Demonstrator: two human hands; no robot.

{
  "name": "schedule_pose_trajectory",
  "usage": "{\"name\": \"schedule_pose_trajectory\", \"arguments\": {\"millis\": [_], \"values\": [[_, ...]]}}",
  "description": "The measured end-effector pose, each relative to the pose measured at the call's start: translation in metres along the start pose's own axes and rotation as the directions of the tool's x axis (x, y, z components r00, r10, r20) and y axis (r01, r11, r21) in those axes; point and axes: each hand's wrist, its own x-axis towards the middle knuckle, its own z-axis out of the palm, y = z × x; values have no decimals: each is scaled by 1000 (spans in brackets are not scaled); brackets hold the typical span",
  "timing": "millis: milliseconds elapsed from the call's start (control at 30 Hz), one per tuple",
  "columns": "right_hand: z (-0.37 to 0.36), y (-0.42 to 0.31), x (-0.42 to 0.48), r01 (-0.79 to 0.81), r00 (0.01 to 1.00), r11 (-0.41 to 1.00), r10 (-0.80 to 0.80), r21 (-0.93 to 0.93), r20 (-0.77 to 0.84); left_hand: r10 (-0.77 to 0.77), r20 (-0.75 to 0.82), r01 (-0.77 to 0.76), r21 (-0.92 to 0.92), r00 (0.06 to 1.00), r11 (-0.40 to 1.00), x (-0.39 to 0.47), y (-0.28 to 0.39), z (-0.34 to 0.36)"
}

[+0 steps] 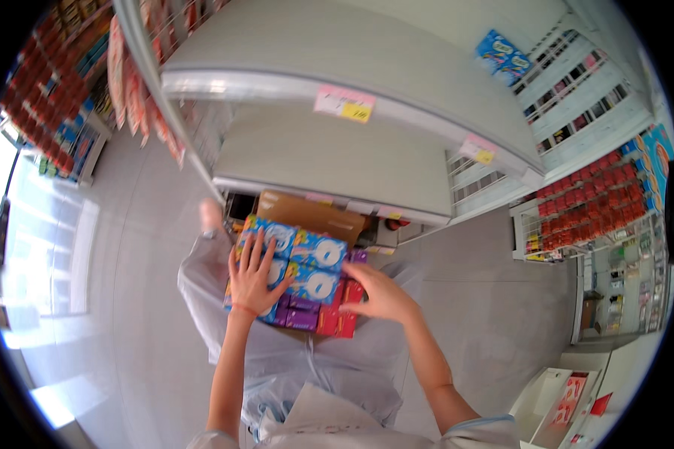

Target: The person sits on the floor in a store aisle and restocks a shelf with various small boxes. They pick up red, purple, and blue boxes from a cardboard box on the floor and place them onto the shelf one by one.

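Note:
Several blue printed cartons (316,282) lie side by side in front of my bent knees, on top of purple cartons (302,319) and red cartons (337,321). My left hand (251,286) rests palm down on the left blue cartons, its fingers spread. At the right side of the stack is my right hand (385,293), with thumb and fingers apart. Its fingertips reach the edge of a blue carton, and its thumb is by the red ones; firm contact cannot be told. What supports the stack is mostly hidden.
Ahead stands a shelf unit with a lower shelf board (331,163) and an upper board (337,45) bearing price tags (345,104). A brown cardboard box (309,216) sits under the lower board. Blue packs (502,56) lie far right. A metal post (163,106) rises at left.

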Motion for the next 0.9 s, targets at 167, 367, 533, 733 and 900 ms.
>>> {"name": "schedule_pose_trajectory", "arguments": {"millis": [167, 367, 533, 733, 900], "values": [[-155, -88, -10, 431, 881, 896, -391, 108, -266, 14, 19, -13, -29, 1000, 999, 5, 5, 0], [-353, -4, 91, 34, 311, 764, -620, -644, -720, -23, 48, 23, -4, 999, 1000, 0, 4, -7], [-456, 63, 142, -419, 463, 630, -471, -654, -751, -71, 65, 75, -61, 995, 995, 0, 4, -9], [-451, 109, 185, -698, 371, 508, -347, -505, -862, -91, 89, 99, -87, 992, 991, 2, 5, -14], [-431, 74, 179, -686, 242, 624, -288, -373, -927, -117, 92, 124, -74, 989, 990, 4, 7, -14]]}}
